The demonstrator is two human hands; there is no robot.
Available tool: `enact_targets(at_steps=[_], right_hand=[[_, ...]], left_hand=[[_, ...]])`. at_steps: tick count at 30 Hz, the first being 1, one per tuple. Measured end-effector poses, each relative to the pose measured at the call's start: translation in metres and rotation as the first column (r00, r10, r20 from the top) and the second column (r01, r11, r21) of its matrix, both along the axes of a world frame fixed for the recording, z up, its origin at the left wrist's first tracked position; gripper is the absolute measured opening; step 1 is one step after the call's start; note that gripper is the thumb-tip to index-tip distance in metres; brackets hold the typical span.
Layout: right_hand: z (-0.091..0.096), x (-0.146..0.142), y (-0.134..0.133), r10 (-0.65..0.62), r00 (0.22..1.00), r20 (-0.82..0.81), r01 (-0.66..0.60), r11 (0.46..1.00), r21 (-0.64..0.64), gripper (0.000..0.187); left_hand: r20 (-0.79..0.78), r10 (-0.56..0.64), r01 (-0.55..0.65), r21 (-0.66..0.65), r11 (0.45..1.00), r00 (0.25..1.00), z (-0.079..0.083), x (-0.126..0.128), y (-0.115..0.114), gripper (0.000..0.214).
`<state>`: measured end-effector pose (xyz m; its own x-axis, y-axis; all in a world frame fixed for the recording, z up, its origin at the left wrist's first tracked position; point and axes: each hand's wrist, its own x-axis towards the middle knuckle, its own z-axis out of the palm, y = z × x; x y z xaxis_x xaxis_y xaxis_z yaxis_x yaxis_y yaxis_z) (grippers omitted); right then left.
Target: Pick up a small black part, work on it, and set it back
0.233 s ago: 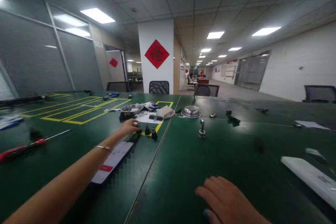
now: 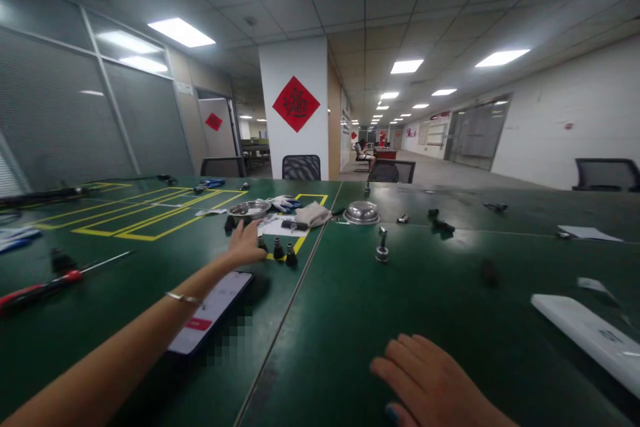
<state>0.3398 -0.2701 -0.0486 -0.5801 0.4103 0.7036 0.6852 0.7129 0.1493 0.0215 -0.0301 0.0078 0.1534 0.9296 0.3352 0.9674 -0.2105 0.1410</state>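
Note:
My left hand reaches over the table with its fingers spread and nothing visibly in them. Right beside its thumb stands a small black piece with a metal top, partly hidden by the hand. Two more of the same kind, a middle one and a right one, stand upright in a row. Under my left forearm lies a phone with a lit screen. My right hand rests palm down near the front of the table, fingers extended and holding nothing.
Behind the row are a shiny metal bowl, a cloth and an upturned metal bowl. A small metal fitting stands right of the seam. A red-handled screwdriver lies left, a white case right.
My left hand has let go of the leftmost black piece and its fingers have opened, shifting slightly left. The piece stays standing in the row. My right hand is practically still.

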Motion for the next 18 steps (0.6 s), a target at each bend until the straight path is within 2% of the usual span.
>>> enact_targets(at_steps=[3, 7, 11, 15, 18], right_hand=[[0.001, -0.001, 0.0, 0.005, 1.0, 0.0, -0.005, 0.999, 0.033, 0.051], [-0.001, -0.004, 0.002, 0.042, 0.999, -0.007, -0.041, 0.996, 0.074, 0.045], [-0.001, -0.008, 0.001, 0.08, 0.997, 0.023, -0.082, 0.988, 0.134, 0.046], [0.001, -0.01, -0.001, 0.082, 0.994, 0.069, -0.093, 0.981, 0.171, 0.048], [0.001, -0.009, 0.0, 0.098, 0.993, 0.072, -0.109, 0.979, 0.173, 0.048]], left_hand=[[-0.071, -0.045, 0.051, 0.095, 0.994, 0.996, -0.007, 0.021, -0.024, 0.052], [-0.135, -0.108, 0.123, 0.114, 0.986, 0.985, -0.024, 0.048, -0.044, 0.034], [-0.153, -0.156, 0.174, 0.11, 0.979, 0.976, -0.035, 0.065, -0.039, 0.03], [-0.15, -0.333, 0.34, 0.021, 0.94, 0.931, -0.039, 0.081, -0.024, 0.027], [-0.116, -0.422, 0.418, -0.055, 0.907, 0.899, -0.04, 0.094, -0.019, 0.024]])
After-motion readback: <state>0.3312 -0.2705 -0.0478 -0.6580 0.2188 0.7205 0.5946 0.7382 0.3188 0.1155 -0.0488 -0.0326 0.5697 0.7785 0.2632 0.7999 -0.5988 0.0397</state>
